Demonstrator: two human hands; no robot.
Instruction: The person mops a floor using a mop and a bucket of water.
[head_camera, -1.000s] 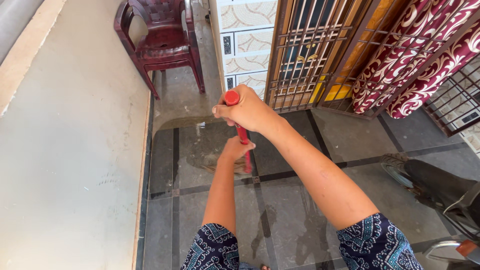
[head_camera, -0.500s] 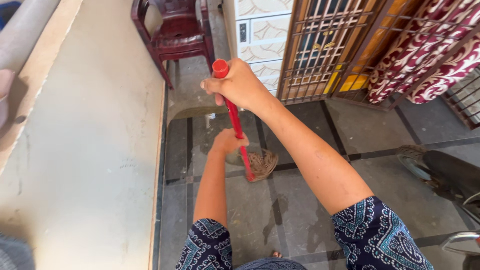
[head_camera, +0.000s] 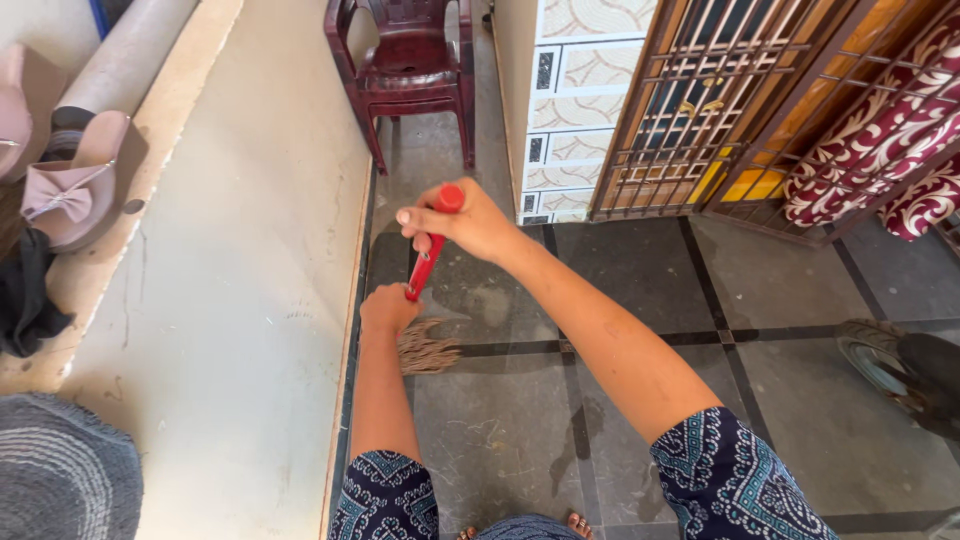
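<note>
Both my hands grip a broom with a red handle (head_camera: 427, 256) and a brown bristle head (head_camera: 424, 351). My right hand (head_camera: 466, 222) wraps the top end of the handle. My left hand (head_camera: 388, 308) holds the handle lower down, just above the bristles. The bristle head touches the dark tiled floor (head_camera: 640, 290) close to the base of the pale low wall (head_camera: 240, 300) on my left. My toes (head_camera: 578, 523) show at the bottom edge.
A maroon plastic chair (head_camera: 408, 70) stands ahead by a tiled pillar (head_camera: 570, 100). A metal grille gate (head_camera: 690, 110) and a red patterned curtain (head_camera: 880, 150) are at right. A dark tyre (head_camera: 900, 370) sits at far right. Pink sandals (head_camera: 70, 185) and dark cloth (head_camera: 25, 295) rest on the wall ledge.
The broom head has swept left toward the wall base, and the handle tilts the other way. My view has shifted left, showing the ledge items.
</note>
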